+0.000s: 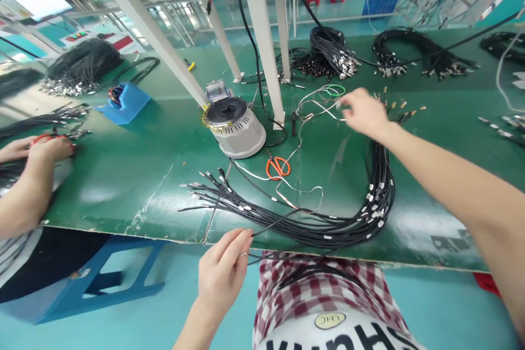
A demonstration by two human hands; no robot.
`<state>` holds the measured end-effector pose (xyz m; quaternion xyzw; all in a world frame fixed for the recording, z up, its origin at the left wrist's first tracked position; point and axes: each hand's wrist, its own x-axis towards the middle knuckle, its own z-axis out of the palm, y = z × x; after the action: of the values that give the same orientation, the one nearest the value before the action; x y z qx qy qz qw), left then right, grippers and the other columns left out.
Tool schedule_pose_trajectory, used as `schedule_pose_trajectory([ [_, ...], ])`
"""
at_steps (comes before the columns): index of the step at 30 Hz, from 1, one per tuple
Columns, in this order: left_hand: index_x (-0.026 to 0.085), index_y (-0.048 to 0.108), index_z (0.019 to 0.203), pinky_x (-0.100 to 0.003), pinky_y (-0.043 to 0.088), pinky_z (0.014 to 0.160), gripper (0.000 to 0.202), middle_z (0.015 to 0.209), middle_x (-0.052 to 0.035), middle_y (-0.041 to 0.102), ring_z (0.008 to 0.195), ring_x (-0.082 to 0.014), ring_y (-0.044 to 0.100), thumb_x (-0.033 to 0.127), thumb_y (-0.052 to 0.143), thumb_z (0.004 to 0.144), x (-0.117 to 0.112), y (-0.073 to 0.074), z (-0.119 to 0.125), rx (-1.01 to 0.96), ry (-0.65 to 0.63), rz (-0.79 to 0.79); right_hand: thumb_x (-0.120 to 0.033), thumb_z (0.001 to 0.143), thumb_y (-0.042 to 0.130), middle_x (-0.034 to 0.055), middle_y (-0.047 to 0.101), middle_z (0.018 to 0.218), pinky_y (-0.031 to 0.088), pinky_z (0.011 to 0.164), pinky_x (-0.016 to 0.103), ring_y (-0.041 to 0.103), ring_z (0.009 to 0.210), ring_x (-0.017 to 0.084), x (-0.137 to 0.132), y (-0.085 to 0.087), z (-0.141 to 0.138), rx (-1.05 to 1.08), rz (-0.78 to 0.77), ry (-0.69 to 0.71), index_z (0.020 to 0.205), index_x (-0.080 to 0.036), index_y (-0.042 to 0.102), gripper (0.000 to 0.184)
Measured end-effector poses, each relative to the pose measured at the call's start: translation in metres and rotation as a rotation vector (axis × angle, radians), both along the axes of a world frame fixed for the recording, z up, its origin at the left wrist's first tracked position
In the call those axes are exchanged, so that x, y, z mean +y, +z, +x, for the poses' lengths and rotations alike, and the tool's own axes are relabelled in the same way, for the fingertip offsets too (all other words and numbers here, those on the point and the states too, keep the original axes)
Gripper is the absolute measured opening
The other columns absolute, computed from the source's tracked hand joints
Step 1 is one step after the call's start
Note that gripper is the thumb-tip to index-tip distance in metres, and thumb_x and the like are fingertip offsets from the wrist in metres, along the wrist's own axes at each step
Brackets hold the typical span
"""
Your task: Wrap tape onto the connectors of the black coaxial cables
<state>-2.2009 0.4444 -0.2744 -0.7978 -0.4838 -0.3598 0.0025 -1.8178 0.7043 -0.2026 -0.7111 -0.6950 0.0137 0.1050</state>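
My left hand point(223, 270) is closed on a thin black cable point(268, 227) at the near edge of the table, with a small shiny end between the fingers. My right hand point(365, 112) has its fingers pinched together beside the loose white and green wire point(324, 93); a small whitish bit shows at the fingertips, too small to name. Between my hands a curved bundle of black cables point(295, 229) with white tags lies on the green table point(328, 167). Orange-handled scissors point(278, 168) rest behind the bundle, beside a round grey-white dispenser point(235, 127) with a black top.
White posts point(262, 38) stand on the table. More black cable bundles point(332, 52) lie at the back. A blue tape holder point(125, 104) is at left, near a co-worker's hands point(51, 147) with red-handled scissors. A blue stool point(106, 279) stands below.
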Motion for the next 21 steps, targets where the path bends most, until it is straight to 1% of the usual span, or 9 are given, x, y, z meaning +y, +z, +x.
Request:
schedule_pose_trajectory([
  [1,0.02,0.064,0.116,-0.028,0.055,0.076,0.036,0.103,-0.009,0.071,0.087,-0.0184,0.069,0.002,0.064,0.085,0.0,0.0,0.0,0.0,0.002,-0.004,-0.024,0.096,0.052,0.0037,0.052,0.136,0.044,0.097,0.039,0.055,0.117,0.024,-0.006,-0.005,-0.023,0.006,-0.017,0.143,0.122,-0.031,0.064,0.029],
  [3,0.02,0.064,0.116,-0.028,0.055,0.076,0.036,0.104,-0.0095,0.071,0.087,-0.0185,0.069,0.001,0.064,0.085,0.0,0.001,0.001,-0.003,0.001,-0.012,-0.019,0.098,0.043,0.0081,0.055,0.133,0.045,0.087,0.038,0.056,0.114,0.028,-0.021,-0.016,-0.069,-0.001,-0.081,0.656,0.118,-0.023,0.066,0.032],
  [4,0.02,0.064,0.116,-0.028,0.055,0.076,0.037,0.104,-0.0098,0.071,0.088,-0.0186,0.069,0.001,0.064,0.085,-0.001,0.002,0.001,-0.005,-0.004,-0.013,-0.021,0.098,0.043,0.0062,0.058,0.129,0.045,0.083,0.035,0.059,0.108,0.025,-0.029,-0.021,-0.089,0.002,-0.112,0.767,0.115,-0.024,0.068,0.031],
  [7,0.019,0.064,0.118,-0.029,0.055,0.076,0.039,0.105,-0.0105,0.07,0.09,-0.0194,0.069,0.0,0.064,0.084,-0.004,0.004,0.002,-0.006,-0.017,-0.003,-0.024,0.098,0.046,0.0028,0.062,0.121,0.044,0.074,0.031,0.062,0.094,0.021,-0.045,-0.034,-0.129,0.004,-0.182,0.96,0.112,-0.027,0.069,0.028],
  [11,0.018,0.064,0.117,-0.029,0.055,0.077,0.04,0.103,-0.0105,0.071,0.091,-0.0198,0.069,-0.002,0.065,0.083,-0.005,0.006,0.005,0.001,-0.029,0.016,-0.023,0.094,0.056,0.0029,0.059,0.125,0.046,0.075,0.03,0.062,0.09,0.018,-0.048,-0.05,-0.144,0.009,-0.282,1.095,0.114,-0.027,0.067,0.024],
  [14,0.018,0.064,0.116,-0.029,0.055,0.077,0.039,0.103,-0.0103,0.071,0.091,-0.0196,0.069,-0.003,0.065,0.083,-0.004,0.007,0.005,-0.006,-0.035,0.006,-0.03,0.094,0.06,0.0068,0.062,0.121,0.052,0.083,0.035,0.062,0.094,0.018,-0.043,-0.057,-0.144,0.056,-0.332,1.095,0.109,-0.017,0.066,0.02],
  [16,0.018,0.064,0.116,-0.028,0.055,0.077,0.039,0.104,-0.0105,0.07,0.091,-0.0193,0.069,-0.002,0.065,0.082,-0.005,0.006,0.004,-0.009,-0.033,0.006,-0.033,0.095,0.061,0.0072,0.065,0.114,0.052,0.088,0.039,0.062,0.098,0.019,-0.033,-0.057,-0.136,0.108,-0.327,1.004,0.105,-0.014,0.065,0.022],
  [18,0.017,0.064,0.115,-0.028,0.055,0.078,0.038,0.104,-0.0108,0.07,0.09,-0.0189,0.069,-0.002,0.066,0.082,-0.006,0.005,0.001,-0.009,-0.032,0.013,-0.029,0.094,0.061,0.0073,0.068,0.109,0.049,0.093,0.041,0.063,0.103,0.022,-0.017,-0.051,-0.117,0.157,-0.282,0.81,0.1,-0.014,0.068,0.018],
  [21,0.016,0.065,0.113,-0.028,0.055,0.078,0.034,0.103,-0.0105,0.071,0.089,-0.0183,0.069,-0.001,0.066,0.083,-0.008,0.003,-0.005,-0.001,-0.011,0.013,-0.018,0.089,0.06,0.0109,0.07,0.105,0.043,0.1,0.042,0.061,0.109,0.029,0.011,-0.037,-0.066,0.223,-0.17,0.384,0.093,-0.015,0.07,0.012],
])
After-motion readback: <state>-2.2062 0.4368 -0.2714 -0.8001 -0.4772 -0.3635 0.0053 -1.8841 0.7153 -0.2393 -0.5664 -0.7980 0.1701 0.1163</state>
